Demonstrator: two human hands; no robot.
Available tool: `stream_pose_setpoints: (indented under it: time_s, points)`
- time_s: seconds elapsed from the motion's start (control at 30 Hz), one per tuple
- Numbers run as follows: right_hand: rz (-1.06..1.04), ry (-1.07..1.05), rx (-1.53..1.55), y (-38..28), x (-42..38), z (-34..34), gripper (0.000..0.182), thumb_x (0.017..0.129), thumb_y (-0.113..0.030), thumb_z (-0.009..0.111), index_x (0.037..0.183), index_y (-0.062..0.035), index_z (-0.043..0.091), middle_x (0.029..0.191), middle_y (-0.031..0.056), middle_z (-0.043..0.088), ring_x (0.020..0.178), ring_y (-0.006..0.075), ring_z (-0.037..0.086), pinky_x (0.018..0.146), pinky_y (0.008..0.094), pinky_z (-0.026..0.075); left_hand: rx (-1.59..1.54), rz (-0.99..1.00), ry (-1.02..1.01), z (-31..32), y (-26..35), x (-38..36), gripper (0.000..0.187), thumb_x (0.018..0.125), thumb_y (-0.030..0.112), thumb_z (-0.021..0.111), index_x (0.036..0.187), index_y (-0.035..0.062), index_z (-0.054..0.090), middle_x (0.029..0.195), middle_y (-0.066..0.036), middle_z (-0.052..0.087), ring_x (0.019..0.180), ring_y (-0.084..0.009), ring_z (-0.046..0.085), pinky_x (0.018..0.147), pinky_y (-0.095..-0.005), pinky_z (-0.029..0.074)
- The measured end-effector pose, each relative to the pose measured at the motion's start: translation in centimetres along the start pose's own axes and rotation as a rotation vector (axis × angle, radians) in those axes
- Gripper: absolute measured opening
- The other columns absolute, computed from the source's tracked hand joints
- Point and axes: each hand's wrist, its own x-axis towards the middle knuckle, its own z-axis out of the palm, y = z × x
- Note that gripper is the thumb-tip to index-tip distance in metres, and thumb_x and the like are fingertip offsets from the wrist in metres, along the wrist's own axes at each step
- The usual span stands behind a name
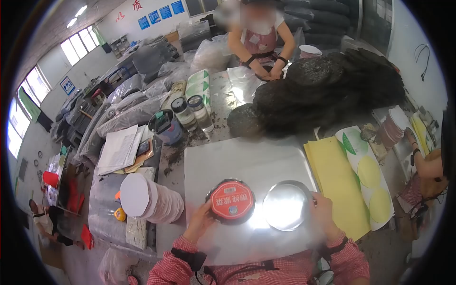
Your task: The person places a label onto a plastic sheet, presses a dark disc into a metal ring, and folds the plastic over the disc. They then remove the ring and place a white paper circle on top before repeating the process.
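On the silver metal sheet (228, 164) in front of me lies a round dark seaweed cake (216, 217) with a red octagonal label (232, 199). My left hand (198, 222) holds the cake's left edge, its thumb and fingers closed on the rim. To the right sits a shiny round metal-looking disc (285, 205) with a dark rim, strongly reflecting light. My right hand (324, 213) grips that disc at its right edge, with part of the fingers hidden. A small gap separates the two round things.
A stack of white paper discs (156, 199) stands left; yellow sheets (335, 180) lie right. Beyond are a large dark seaweed heap (327, 95), two clear jars (192, 114) and a bucket of tools (166, 127). A person (261, 42) works opposite; another person's arm (422, 164) is at right.
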Motion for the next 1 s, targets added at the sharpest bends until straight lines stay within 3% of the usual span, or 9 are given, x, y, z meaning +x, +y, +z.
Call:
stream_pose_setpoints:
  time_s: [0.17, 0.23, 0.33, 0.4, 0.5, 0.53, 0.63, 0.87, 1.0]
  points:
    - [-0.098, -0.227, -0.056, -3.7, -0.3, 0.7, 0.029, 0.089, -0.019, 0.068, 0.113, -0.0028, 0.071, 0.080, 0.0191, 0.072, 0.070, 0.0316, 0.073, 0.067, 0.0409, 0.057, 0.414, 0.249, -0.091, -7.4, 2.2, -4.5, 0.051, 0.098, 0.021, 0.068, 0.140, -0.0034, 0.052, 0.133, -0.009, 0.062, 0.117, -0.0180, 0.060, 0.099, -0.0324, 0.048]
    - [-0.111, -0.250, -0.046, -3.4, -0.7, 1.2, 0.038, 0.088, -0.021, 0.070, 0.122, -0.0044, 0.067, 0.080, 0.0197, 0.072, 0.070, 0.0333, 0.072, 0.068, 0.0422, 0.057, 0.868, 0.004, -0.287, -11.2, 6.2, -11.1, 0.049, 0.099, 0.022, 0.066, 0.142, 0.0021, 0.054, 0.136, -0.007, 0.063, 0.124, -0.0182, 0.058, 0.104, -0.0350, 0.046]
    - [0.008, -0.263, 0.055, -3.0, -1.0, 1.2, 0.053, 0.083, -0.026, 0.077, 0.130, -0.0061, 0.063, 0.103, 0.0241, 0.072, 0.094, 0.0351, 0.072, 0.082, 0.0416, 0.056, 1.249, -0.254, -0.544, -15.7, 5.5, -15.5, 0.041, 0.095, 0.026, 0.071, 0.133, 0.0108, 0.064, 0.128, -0.007, 0.067, 0.118, -0.0222, 0.061, 0.104, -0.0378, 0.046]
    - [-0.294, -0.298, 0.168, -2.2, -1.7, 1.9, 0.072, 0.074, -0.036, 0.087, 0.135, -0.0081, 0.061, 0.136, 0.0300, 0.056, 0.121, 0.0398, 0.061, 0.100, 0.0428, 0.050, 1.648, 0.007, -0.549, -16.6, 3.1, -16.0, 0.034, 0.087, 0.031, 0.077, 0.117, 0.0145, 0.072, 0.122, -0.007, 0.068, 0.111, -0.0273, 0.062, 0.100, -0.0389, 0.047]
    - [-0.562, -0.372, -0.111, -2.4, -3.1, 1.8, 0.078, 0.064, -0.046, 0.092, 0.127, -0.0092, 0.065, 0.155, 0.0323, 0.032, 0.134, 0.0451, 0.049, 0.111, 0.0468, 0.040, 1.596, 0.514, -0.468, -11.6, -1.0, -13.2, 0.025, 0.079, 0.032, 0.081, 0.095, 0.0138, 0.075, 0.104, -0.005, 0.069, 0.106, -0.0308, 0.060, 0.097, -0.0416, 0.046]
    - [-0.663, -0.329, -0.166, -1.5, -3.4, 2.1, 0.066, 0.063, -0.045, 0.093, 0.112, -0.0088, 0.069, 0.156, 0.0343, 0.027, 0.127, 0.0479, 0.054, 0.103, 0.0496, 0.048, 1.617, 0.614, -0.440, -10.2, -1.5, -11.8, 0.022, 0.078, 0.031, 0.081, 0.090, 0.0137, 0.075, 0.099, -0.003, 0.068, 0.106, -0.0306, 0.059, 0.097, -0.0432, 0.045]
    - [-0.340, -0.467, 0.173, 1.0, -5.4, 3.0, 0.051, 0.062, -0.036, 0.095, 0.096, -0.0085, 0.070, 0.155, 0.0322, 0.030, 0.125, 0.0453, 0.057, 0.097, 0.0489, 0.053, 1.509, 0.562, -0.493, -11.9, -2.1, -9.5, 0.015, 0.082, 0.025, 0.077, 0.090, 0.0136, 0.074, 0.093, -0.005, 0.066, 0.101, -0.0307, 0.058, 0.094, -0.0455, 0.045]
    - [-0.601, -0.440, 0.027, -2.9, -8.5, 5.1, 0.040, 0.060, -0.018, 0.094, 0.085, -0.0071, 0.066, 0.153, 0.0326, 0.034, 0.127, 0.0459, 0.056, 0.098, 0.0481, 0.054, 1.511, 0.630, -0.565, -10.3, -0.8, -10.6, 0.012, 0.090, 0.022, 0.066, 0.089, 0.0107, 0.070, 0.092, -0.006, 0.065, 0.096, -0.0302, 0.061, 0.083, -0.0437, 0.049]
    - [-0.557, -0.449, 0.140, -4.4, -7.2, 5.8, 0.038, 0.061, -0.018, 0.093, 0.083, -0.0071, 0.064, 0.152, 0.0327, 0.036, 0.128, 0.0479, 0.054, 0.097, 0.0496, 0.053, 1.464, 0.651, -0.382, -8.7, -2.3, -10.3, 0.012, 0.091, 0.021, 0.067, 0.093, 0.0089, 0.068, 0.091, -0.008, 0.064, 0.091, -0.0318, 0.062, 0.079, -0.0442, 0.050]
